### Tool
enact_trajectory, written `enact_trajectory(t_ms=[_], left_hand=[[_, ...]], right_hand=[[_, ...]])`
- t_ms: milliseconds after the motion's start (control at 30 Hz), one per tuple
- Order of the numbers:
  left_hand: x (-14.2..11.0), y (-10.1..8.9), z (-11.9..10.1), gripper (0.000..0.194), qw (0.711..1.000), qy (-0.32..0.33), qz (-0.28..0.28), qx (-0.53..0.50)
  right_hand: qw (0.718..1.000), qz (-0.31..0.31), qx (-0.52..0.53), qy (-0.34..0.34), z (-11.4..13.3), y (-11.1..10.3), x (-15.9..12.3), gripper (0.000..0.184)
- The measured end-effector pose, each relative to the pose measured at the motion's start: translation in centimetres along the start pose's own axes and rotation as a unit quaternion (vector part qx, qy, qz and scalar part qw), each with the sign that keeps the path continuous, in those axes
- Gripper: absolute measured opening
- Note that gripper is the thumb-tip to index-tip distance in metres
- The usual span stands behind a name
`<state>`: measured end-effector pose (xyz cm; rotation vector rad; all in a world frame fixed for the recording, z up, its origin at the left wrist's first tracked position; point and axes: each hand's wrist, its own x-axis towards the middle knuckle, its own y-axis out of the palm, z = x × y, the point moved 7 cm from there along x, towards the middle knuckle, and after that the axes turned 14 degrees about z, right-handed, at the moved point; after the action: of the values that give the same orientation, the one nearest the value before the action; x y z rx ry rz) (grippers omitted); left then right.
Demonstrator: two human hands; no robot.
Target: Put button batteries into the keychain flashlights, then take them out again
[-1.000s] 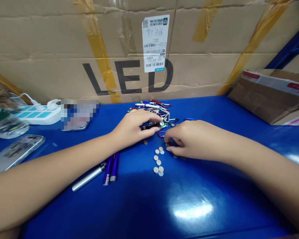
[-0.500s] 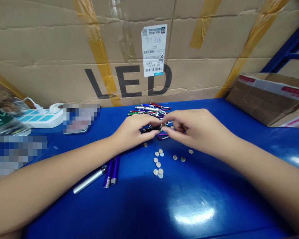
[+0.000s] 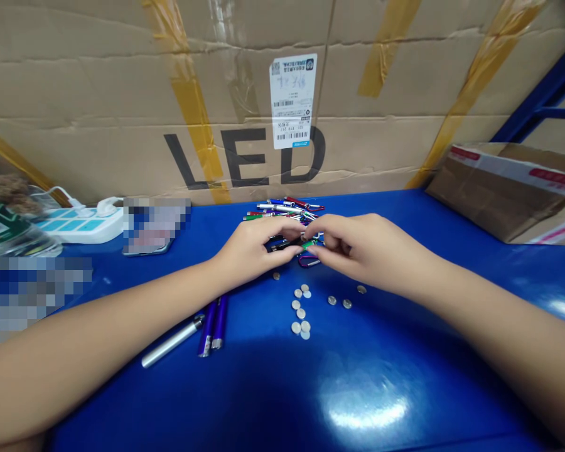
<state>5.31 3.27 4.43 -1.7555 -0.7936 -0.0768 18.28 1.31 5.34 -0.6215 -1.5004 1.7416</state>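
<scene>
My left hand [image 3: 257, 247] and my right hand [image 3: 365, 246] meet over the blue table, fingertips almost touching. Both have thumb and fingers closed in a pinch. Something small and silvery lies between the fingertips, too small to name. Behind and under the hands is a pile of slim keychain flashlights [image 3: 279, 208] in silver, red, blue and green, some with carabiner clips [image 3: 309, 261]. Toward me lie several round button cells [image 3: 301, 313], two more button cells [image 3: 339, 302] to their right. Below my left wrist rest a silver tube [image 3: 172, 342] and two purple tubes [image 3: 213, 329].
A large cardboard box [image 3: 358, 144] marked LED walls off the back. On the left stand a white power strip [image 3: 87, 229], a blurred phone [image 3: 153, 232] and a plastic bag [image 3: 14, 226]. An open carton [image 3: 494, 194] sits at the right by a blue metal frame [image 3: 546, 81].
Both hands stay together over the pile, with small finger shifts. A green piece now shows below the fingertips. The whole view has shifted slightly.
</scene>
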Motion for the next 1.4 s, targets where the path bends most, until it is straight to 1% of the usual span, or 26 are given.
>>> enact_trajectory(t_ms=[67,100,167,233,267,300,333,400,433,467,533,567,633,700,767,833,900,1033,1133,1233,1300,1367,1400], left_hand=[[0.0,0.0,-0.1,0.022,1.000,0.006,-0.005,0.003],[-0.1,-0.1,0.0,0.021,1.000,0.004,-0.008,0.004],[-0.1,-0.1,0.2,0.020,1.000,-0.007,-0.012,0.005],[-0.2,-0.1,0.5,0.020,1.000,-0.019,-0.015,0.004],[-0.2,-0.1,0.6,0.021,1.000,-0.027,-0.016,0.001],[-0.2,-0.2,0.8,0.022,0.999,-0.039,-0.020,-0.006],[-0.2,-0.3,1.1,0.025,0.998,-0.054,-0.027,-0.016],[-0.3,-0.5,1.7,0.032,0.995,-0.084,-0.041,-0.045],[-0.3,-0.6,1.9,0.034,0.993,-0.094,-0.049,-0.060],[-0.4,-0.6,2.0,0.034,0.991,-0.099,-0.055,-0.074],[-0.4,-0.7,2.2,0.030,0.988,-0.104,-0.067,-0.096],[-0.4,-0.7,2.4,0.027,0.985,-0.111,-0.077,-0.105],[-0.6,-1.0,2.8,0.026,0.978,-0.130,-0.107,-0.125],[-0.9,-1.5,3.4,0.028,0.966,-0.140,-0.157,-0.152],[-1.3,-2.1,3.8,0.028,0.950,-0.126,-0.217,-0.183],[-1.6,-2.8,4.3,0.027,0.936,-0.107,-0.266,-0.205],[-1.7,-3.3,4.7,0.025,0.928,-0.103,-0.288,-0.211],[-1.5,-4.3,5.1,0.023,0.930,-0.109,-0.288,-0.199],[-1.2,-5.0,4.9,0.023,0.936,-0.104,-0.285,-0.177],[-0.9,-5.2,4.7,0.023,0.941,-0.103,-0.277,-0.168],[-0.8,-5.2,4.6,0.024,0.943,-0.105,-0.269,-0.165],[-0.9,-5.2,4.5,0.024,0.944,-0.105,-0.266,-0.166],[-0.9,-5.2,4.5,0.024,0.943,-0.102,-0.267,-0.168]], right_hand=[[1.000,0.013,0.004,0.002,0.1,-0.1,0.0,0.023],[1.000,0.003,0.011,0.006,0.0,-0.4,-0.1,0.024],[0.998,-0.044,0.032,0.020,-0.6,-1.6,-0.4,0.023],[0.993,-0.095,0.047,0.051,-1.8,-2.9,-0.8,0.021],[0.991,-0.105,0.046,0.074,-2.7,-3.3,-0.9,0.020],[0.990,-0.096,0.038,0.099,-3.6,-3.4,-0.9,0.019],[0.990,-0.066,0.024,0.123,-4.5,-3.2,-0.8,0.019],[0.985,0.043,-0.001,0.166,-6.4,-1.9,-0.6,0.015],[0.980,0.106,-0.007,0.171,-7.1,-1.0,-0.5,0.012],[0.974,0.142,-0.006,0.177,-7.7,-0.5,-0.5,0.011],[0.971,0.160,0.001,0.179,-8.2,0.0,-0.4,0.012],[0.973,0.151,0.006,0.175,-8.1,0.0,-0.3,0.013],[0.982,0.121,0.013,0.145,-7.3,0.0,0.0,0.014],[0.993,0.081,0.010,0.089,-5.7,0.0,0.5,0.015],[0.999,0.042,-0.004,0.024,-3.7,0.4,0.9,0.015],[0.999,0.027,-0.012,-0.026,-1.8,1.1,1.1,0.014],[0.998,0.025,-0.013,-0.064,-0.2,1.9,1.1,0.016],[0.993,0.025,-0.014,-0.113,2.0,2.5,1.2,0.017],[0.991,0.033,-0.033,-0.125,3.7,2.6,2.3,0.017],[0.990,0.055,-0.060,-0.114,5.6,3.0,4.4,0.017],[0.993,0.046,-0.064,-0.088,6.7,3.0,5.9,0.019],[0.997,0.038,-0.045,-0.053,7.4,3.1,7.2,0.022],[0.997,0.044,-0.036,-0.044,7.7,3.3,7.8,0.020]])
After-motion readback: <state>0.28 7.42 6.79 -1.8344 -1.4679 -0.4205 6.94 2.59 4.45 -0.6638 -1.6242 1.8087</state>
